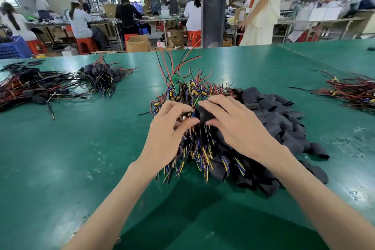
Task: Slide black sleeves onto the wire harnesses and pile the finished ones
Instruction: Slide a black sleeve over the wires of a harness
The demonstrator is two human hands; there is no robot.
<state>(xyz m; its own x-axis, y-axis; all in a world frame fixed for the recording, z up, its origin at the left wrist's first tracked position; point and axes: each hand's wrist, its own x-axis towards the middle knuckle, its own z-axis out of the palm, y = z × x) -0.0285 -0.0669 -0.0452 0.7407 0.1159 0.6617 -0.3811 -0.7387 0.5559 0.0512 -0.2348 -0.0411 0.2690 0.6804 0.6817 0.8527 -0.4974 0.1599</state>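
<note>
My left hand (168,128) pinches the small board end of a wire harness (185,116) above the middle heap. My right hand (233,122) grips a black sleeve (204,114) whose mouth touches that harness end. Beneath both hands lies a heap of unsleeved harnesses (194,144) with red, yellow, blue and black wires. A pile of loose black sleeves (274,119) spreads to the right of it. Sleeved harnesses (101,77) sit in a pile at the far left.
A larger tangle of harnesses (30,89) lies at the left edge of the green table (81,148), another bundle (353,91) at the right. Beyond the far edge a person in pale clothes (261,6) stands, and others sit at benches.
</note>
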